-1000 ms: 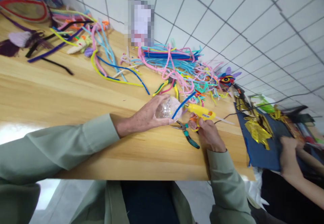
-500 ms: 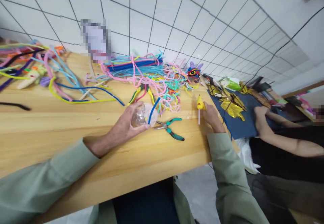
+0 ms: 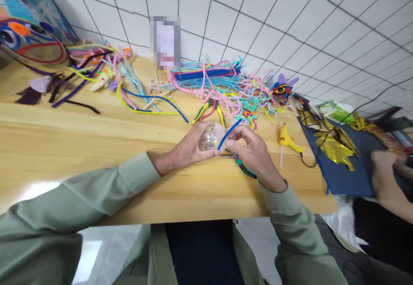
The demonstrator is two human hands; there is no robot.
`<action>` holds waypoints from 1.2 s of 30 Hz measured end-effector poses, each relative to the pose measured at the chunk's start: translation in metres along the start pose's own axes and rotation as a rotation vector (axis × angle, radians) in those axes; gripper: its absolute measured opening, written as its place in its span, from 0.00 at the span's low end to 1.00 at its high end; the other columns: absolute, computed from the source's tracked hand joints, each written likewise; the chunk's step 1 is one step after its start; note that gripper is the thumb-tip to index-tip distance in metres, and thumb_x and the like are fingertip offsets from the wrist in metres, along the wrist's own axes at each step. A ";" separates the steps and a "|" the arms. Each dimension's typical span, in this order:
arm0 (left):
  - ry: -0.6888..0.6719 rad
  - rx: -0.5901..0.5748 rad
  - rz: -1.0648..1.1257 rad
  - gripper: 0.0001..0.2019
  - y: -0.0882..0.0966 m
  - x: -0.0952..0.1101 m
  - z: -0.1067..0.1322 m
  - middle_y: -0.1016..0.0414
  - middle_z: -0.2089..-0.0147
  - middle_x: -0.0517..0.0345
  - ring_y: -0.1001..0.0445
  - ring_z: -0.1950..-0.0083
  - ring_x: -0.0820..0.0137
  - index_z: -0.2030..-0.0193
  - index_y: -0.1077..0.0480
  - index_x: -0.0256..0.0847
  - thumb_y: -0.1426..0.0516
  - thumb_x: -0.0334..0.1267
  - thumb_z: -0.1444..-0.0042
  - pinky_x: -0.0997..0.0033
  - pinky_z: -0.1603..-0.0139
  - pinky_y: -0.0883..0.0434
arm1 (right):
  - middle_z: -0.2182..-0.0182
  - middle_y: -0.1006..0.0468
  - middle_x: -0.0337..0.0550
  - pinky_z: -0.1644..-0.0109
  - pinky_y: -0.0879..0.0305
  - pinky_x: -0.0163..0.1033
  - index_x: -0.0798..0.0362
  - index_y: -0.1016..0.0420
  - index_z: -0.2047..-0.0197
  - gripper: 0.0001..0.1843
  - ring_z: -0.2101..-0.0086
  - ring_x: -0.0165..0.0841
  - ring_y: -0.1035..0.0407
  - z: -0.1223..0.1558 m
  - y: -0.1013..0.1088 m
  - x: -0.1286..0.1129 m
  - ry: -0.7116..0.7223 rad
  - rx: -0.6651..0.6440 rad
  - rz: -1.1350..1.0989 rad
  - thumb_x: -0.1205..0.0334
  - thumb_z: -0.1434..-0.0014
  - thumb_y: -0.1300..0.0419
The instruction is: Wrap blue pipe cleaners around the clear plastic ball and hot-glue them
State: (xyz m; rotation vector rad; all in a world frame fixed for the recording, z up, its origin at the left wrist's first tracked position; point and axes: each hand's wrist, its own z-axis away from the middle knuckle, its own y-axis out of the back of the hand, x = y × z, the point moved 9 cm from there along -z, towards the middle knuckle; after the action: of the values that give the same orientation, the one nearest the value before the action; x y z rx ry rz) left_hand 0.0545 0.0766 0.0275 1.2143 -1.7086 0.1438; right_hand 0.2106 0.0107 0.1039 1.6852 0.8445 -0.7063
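My left hand (image 3: 189, 148) is closed around a clear, rounded plastic piece (image 3: 209, 139), thumb below and fingers above. A short blue pipe cleaner (image 3: 230, 133) slants up to the right along that piece's right side. My right hand (image 3: 253, 151) pinches at the blue pipe cleaner with thumb and fingers, close to my left fingertips. Under the right hand lie teal-handled needle-nose pliers (image 3: 245, 169), partly covered. Yellow-and-green-handled pliers (image 3: 201, 113) rest just behind the clear piece. To the right, a yellow glue gun (image 3: 285, 139) with a glue stick sits on the table, untouched.
Bundled and loose pipe cleaners (image 3: 206, 76) line the wall side of the wooden table (image 3: 97, 147). A colourful pipe-cleaner figure (image 3: 281, 90) stands at their right end. Gold foil (image 3: 337, 147) lies on a dark blue mat. A co-worker's arm (image 3: 389, 182) is at far right.
My right hand has let go of the glue gun, leaving it on the table, and come left to the blue pipe cleaner. The view has swung left; my left hand still holds the clear piece.
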 end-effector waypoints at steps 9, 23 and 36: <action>-0.048 -0.009 0.035 0.40 -0.001 0.005 0.000 0.30 0.25 0.35 0.31 0.21 0.45 0.22 0.41 0.42 0.33 0.55 0.33 0.36 0.20 0.32 | 0.74 0.22 0.36 0.63 0.32 0.43 0.48 0.22 0.70 0.24 0.71 0.34 0.32 -0.016 -0.016 0.044 -0.136 0.043 -0.179 0.37 0.41 0.24; -0.091 -0.041 0.053 0.39 -0.002 0.008 0.002 0.30 0.24 0.38 0.30 0.22 0.46 0.21 0.41 0.47 0.32 0.51 0.33 0.36 0.20 0.31 | 0.75 0.27 0.35 0.67 0.38 0.41 0.47 0.26 0.71 0.29 0.72 0.33 0.35 -0.019 -0.018 0.037 -0.105 0.113 -0.166 0.32 0.43 0.23; -0.228 0.049 -0.099 0.45 0.002 0.025 0.008 0.34 0.24 0.35 0.35 0.19 0.44 0.18 0.48 0.49 0.30 0.42 0.36 0.30 0.21 0.30 | 0.48 0.20 0.45 0.39 0.30 0.50 0.45 0.24 0.46 0.37 0.48 0.43 0.26 -0.013 -0.013 0.044 -0.106 0.139 -0.173 0.36 0.50 0.18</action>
State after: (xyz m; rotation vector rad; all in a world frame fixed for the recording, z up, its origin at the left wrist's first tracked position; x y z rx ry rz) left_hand 0.0479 0.0566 0.0436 1.3917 -1.8441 -0.0136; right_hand 0.2253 0.0337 0.0652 1.6946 0.8902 -0.9834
